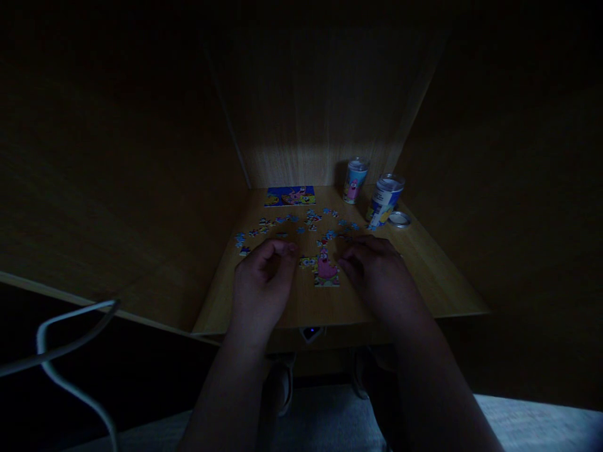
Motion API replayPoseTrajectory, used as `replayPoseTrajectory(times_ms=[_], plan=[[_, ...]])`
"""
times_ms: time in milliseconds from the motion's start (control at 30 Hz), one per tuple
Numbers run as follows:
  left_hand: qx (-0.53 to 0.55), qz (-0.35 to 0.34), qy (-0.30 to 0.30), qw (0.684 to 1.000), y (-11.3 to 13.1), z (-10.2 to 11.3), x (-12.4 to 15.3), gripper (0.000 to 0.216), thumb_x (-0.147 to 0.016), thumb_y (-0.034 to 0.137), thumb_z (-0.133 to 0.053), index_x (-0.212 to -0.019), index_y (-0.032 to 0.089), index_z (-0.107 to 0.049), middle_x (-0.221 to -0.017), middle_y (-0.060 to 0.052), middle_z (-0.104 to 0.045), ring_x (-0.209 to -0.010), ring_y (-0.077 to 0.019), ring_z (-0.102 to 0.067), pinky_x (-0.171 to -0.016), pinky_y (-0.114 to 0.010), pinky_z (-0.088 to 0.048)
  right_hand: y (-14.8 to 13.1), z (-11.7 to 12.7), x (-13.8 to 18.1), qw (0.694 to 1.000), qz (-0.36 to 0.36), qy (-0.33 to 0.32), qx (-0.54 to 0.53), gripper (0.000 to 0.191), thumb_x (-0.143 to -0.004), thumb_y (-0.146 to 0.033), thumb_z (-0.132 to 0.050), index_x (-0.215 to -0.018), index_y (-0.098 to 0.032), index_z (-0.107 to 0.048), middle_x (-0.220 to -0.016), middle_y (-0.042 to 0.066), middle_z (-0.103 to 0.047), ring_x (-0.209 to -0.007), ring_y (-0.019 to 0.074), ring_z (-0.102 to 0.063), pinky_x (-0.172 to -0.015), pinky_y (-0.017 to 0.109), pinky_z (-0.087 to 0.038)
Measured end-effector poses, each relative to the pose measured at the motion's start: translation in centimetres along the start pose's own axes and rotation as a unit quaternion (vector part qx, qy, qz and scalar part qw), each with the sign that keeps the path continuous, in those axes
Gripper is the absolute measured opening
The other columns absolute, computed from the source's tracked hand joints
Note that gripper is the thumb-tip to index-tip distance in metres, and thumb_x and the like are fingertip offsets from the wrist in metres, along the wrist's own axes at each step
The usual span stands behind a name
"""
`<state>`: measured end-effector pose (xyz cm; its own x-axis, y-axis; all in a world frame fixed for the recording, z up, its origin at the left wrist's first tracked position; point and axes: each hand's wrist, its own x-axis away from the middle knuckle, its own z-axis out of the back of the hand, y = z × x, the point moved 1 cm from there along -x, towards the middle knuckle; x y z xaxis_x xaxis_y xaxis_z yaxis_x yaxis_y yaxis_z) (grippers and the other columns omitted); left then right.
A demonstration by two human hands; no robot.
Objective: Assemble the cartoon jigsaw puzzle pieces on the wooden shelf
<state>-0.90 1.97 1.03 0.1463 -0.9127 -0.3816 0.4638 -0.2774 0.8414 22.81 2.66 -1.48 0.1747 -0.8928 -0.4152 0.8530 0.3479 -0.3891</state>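
Note:
A partly joined jigsaw puzzle with a pink starfish figure lies flat between my hands, a yellow piece group at its left side. To its left is my left hand, closed, thumb and forefinger pinched together; anything between them is too small and dark to name. My right hand curls at the puzzle's right edge, its fingertips pinched close to the pink part. Whether a piece sits in that pinch cannot be seen. Loose puzzle pieces lie scattered behind both hands.
A finished-looking picture card lies at the back left. Two printed cans, one further back and one nearer, stand at the back right, beside a round metal lid. Wooden walls enclose the board; a white cable hangs at left.

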Motion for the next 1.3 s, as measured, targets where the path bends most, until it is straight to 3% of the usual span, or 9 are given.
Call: replayPoseTrajectory(times_ms=[200, 300, 667, 767, 967, 1167, 1300], plan=[[-0.002, -0.006, -0.004, 1.0, 0.15, -0.04, 0.05, 0.023, -0.104, 0.038, -0.069, -0.088, 0.024, -0.077, -0.091, 0.002, -0.083, -0.088, -0.0188, -0.077, -0.085, -0.029, -0.055, -0.12, 0.04, 0.22, 0.996, -0.071, 0.025, 0.055, 0.024, -0.107, -0.047, -0.078, -0.107, -0.023, -0.077, -0.12, 0.016, -0.078, -0.116, 0.0378, -0.069, -0.104, 0.054, -0.057], [-0.011, -0.012, -0.009, 1.0, 0.14, -0.16, 0.01, 0.024, -0.104, 0.037, -0.069, -0.086, 0.024, -0.076, -0.087, 0.003, -0.081, -0.084, -0.0181, -0.075, -0.082, -0.029, -0.054, -0.17, 0.13, 0.29, 0.991, -0.096, 0.037, 0.082, 0.025, -0.107, -0.048, -0.077, -0.104, -0.022, -0.078, -0.118, 0.018, -0.078, -0.114, 0.0392, -0.068, -0.101, 0.056, -0.057], [-0.027, -0.036, -0.023, 0.999, 0.35, -0.25, 0.19, 0.022, -0.106, 0.034, -0.069, -0.088, 0.024, -0.077, -0.085, 0.003, -0.081, -0.084, -0.0187, -0.075, -0.084, -0.03, -0.057, -0.08, 0.11, 0.17, 0.998, -0.016, 0.034, 0.041, 0.012, -0.105, -0.036, -0.082, -0.105, -0.025, -0.086, -0.126, 0.012, -0.081, -0.123, 0.0374, -0.068, -0.108, 0.054, -0.055], [-0.028, -0.042, -0.024, 0.998, 0.2, -0.35, 0.23, 0.02, -0.106, 0.033, -0.07, -0.089, 0.024, -0.077, -0.087, 0.003, -0.082, -0.084, -0.0187, -0.075, -0.085, -0.03, -0.058, -0.38, 0.38, 0.09, 0.997, -0.015, 0.052, 0.047, 0.018, -0.109, -0.039, -0.077, -0.105, -0.023, -0.087, -0.128, 0.013, -0.081, -0.124, 0.0377, -0.068, -0.109, 0.054, -0.055], [-0.033, -0.053, -0.022, 0.998, -0.04, -0.46, 0.15, 0.022, -0.107, 0.032, -0.07, -0.088, 0.024, -0.076, -0.084, 0.003, -0.08, -0.08, -0.0174, -0.074, -0.081, -0.029, -0.056, -0.4, 0.6, 0.13, 0.994, -0.036, 0.069, 0.075, 0.033, -0.113, -0.037, -0.066, -0.091, -0.021, -0.084, -0.111, 0.015, -0.081, -0.11, 0.0357, -0.069, -0.105, 0.054, -0.055], [-0.034, -0.061, -0.042, 0.997, -0.03, -0.55, 0.28, 0.02, -0.108, 0.03, -0.07, -0.091, 0.024, -0.077, -0.09, 0.002, -0.082, -0.083, -0.0187, -0.075, -0.085, -0.032, -0.056, -0.53, 0.3, 0.07, 0.997, 0.025, 0.062, 0.031, 0.021, -0.109, -0.034, -0.074, -0.093, -0.023, -0.083, -0.12, 0.014, -0.082, -0.118, 0.0353, -0.07, -0.109, 0.053, -0.057], [-0.045, -0.092, -0.066, 0.993, 0.0, -0.7, 0.36, 0.018, -0.107, 0.026, -0.069, -0.091, 0.024, -0.075, -0.09, 0.0, -0.081, -0.084, -0.0195, -0.075, -0.083, -0.033, -0.056, -0.28, 0.07, 0.08, 0.998, 0.004, 0.053, 0.031, 0.013, -0.106, -0.036, -0.078, -0.104, -0.023, -0.082, -0.121, 0.014, -0.081, -0.122, 0.0371, -0.069, -0.11, 0.055, -0.057]])
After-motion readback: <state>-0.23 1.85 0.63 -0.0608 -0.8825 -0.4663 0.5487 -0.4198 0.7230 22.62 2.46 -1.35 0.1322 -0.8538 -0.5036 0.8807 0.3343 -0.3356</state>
